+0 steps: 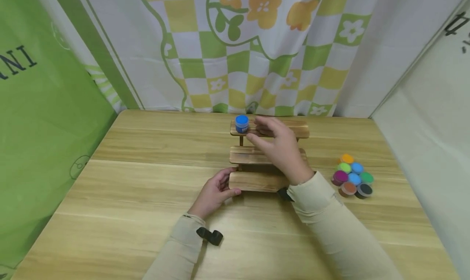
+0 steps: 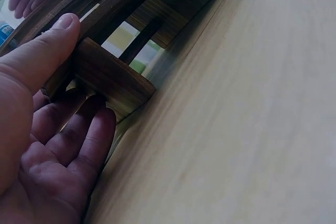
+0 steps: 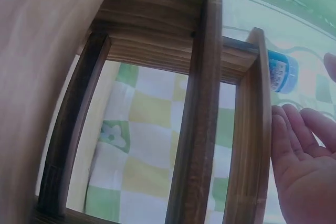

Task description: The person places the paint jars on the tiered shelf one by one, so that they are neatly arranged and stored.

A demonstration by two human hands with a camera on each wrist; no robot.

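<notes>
Beige-sleeved, the right hand (image 1: 282, 149) hovers with thumb and fingers parted beside the blue jar (image 1: 242, 125) on the top tier (image 1: 299, 130) of the wooden rack (image 1: 253, 182), the left hand (image 1: 213, 194) grips the bottom tier's left end, and eight more jars (image 1: 354, 178) cluster rightward on the desk (image 1: 139, 182).

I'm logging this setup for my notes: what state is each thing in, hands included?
Wooden rack: upright, standing on the table
Blue jar: upright, looks closed, on the wooden rack's top step
Eight other jars: upright, grouped together, look closed
Left hand: holding the lowest step's left end
Right hand: open, beside the blue jar, not touching it
Curtain: hanging
</notes>
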